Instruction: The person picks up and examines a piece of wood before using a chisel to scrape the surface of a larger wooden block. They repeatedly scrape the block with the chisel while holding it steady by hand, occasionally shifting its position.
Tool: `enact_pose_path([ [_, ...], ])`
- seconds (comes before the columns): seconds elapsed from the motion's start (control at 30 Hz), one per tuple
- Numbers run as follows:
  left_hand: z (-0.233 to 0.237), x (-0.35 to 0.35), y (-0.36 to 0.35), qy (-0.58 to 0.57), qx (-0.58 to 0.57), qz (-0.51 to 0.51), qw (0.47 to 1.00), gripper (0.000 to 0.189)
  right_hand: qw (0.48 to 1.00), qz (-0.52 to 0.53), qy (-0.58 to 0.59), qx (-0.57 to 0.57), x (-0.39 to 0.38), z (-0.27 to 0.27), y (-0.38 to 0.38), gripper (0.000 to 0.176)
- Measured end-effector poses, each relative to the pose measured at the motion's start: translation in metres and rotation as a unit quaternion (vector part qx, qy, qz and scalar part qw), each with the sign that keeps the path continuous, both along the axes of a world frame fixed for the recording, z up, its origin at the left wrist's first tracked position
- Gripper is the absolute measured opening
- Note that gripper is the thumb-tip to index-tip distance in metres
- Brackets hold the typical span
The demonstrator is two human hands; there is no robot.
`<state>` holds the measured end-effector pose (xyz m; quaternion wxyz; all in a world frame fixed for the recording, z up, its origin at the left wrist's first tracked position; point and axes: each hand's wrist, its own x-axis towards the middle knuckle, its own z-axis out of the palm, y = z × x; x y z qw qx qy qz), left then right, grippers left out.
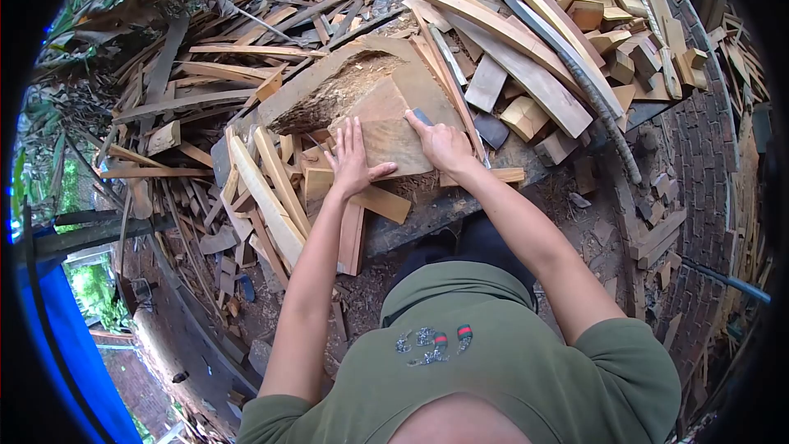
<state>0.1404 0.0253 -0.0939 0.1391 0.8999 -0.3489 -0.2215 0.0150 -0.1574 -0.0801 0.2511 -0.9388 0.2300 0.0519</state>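
Observation:
My left hand (352, 161) lies on the lower left part of a flat wooden board (398, 145), its fingers stretched out and pointing away from me. At the board's right edge my right hand (442, 141) is closed around a small dark blue-grey object (422, 117), whose tip shows past the index finger; the rest of it is hidden. The board rests on a larger wooden slab (427, 74) that has a rough, hollowed area. Short wood pieces, one of them a small block (385, 203), lie under and beside the board near my left wrist.
Long curved planks (526, 57) and a heap of cut blocks (612, 0) are at the upper right. Thin offcuts (222, 74) pile up on the left. A dark curved rod (567, 53) crosses the planks. A blue sheet (70, 345) hangs at the lower left.

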Motion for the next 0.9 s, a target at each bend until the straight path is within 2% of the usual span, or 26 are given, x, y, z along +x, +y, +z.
enact_pose_path([
  [0.07, -0.001, -0.001, -0.004, -0.01, 0.017, -0.015, 1.0, 0.141, 0.996, 0.043, -0.041, -0.06, -0.007, -0.002, 0.004, 0.057],
  [0.1, -0.001, -0.007, -0.005, -0.008, 0.027, -0.017, 0.999, 0.141, 0.997, 0.041, -0.039, -0.05, -0.014, 0.003, 0.009, 0.057],
  [0.2, -0.001, -0.017, -0.011, 0.012, -0.025, 0.021, 0.999, 0.15, 0.988, 0.094, -0.048, -0.115, -0.032, 0.019, 0.011, 0.056],
  [0.3, -0.004, -0.017, -0.01, 0.033, -0.02, 0.038, 0.999, 0.149, 0.987, 0.098, -0.034, -0.122, -0.025, 0.022, 0.01, 0.053],
  [0.33, -0.006, -0.017, -0.007, 0.036, -0.018, 0.039, 0.998, 0.149, 0.986, 0.1, -0.061, -0.117, -0.025, 0.023, 0.009, 0.051],
  [0.4, -0.008, -0.017, -0.008, 0.024, -0.067, 0.033, 0.997, 0.149, 0.987, 0.098, -0.069, -0.111, -0.03, 0.019, 0.005, 0.054],
  [0.73, -0.009, -0.012, -0.006, 0.044, -0.089, 0.018, 0.995, 0.149, 0.984, 0.106, -0.076, -0.125, -0.044, 0.011, 0.005, 0.055],
  [0.9, -0.012, -0.011, -0.007, 0.035, -0.091, 0.015, 0.995, 0.149, 0.993, 0.082, -0.053, -0.07, -0.052, 0.011, 0.006, 0.055],
])
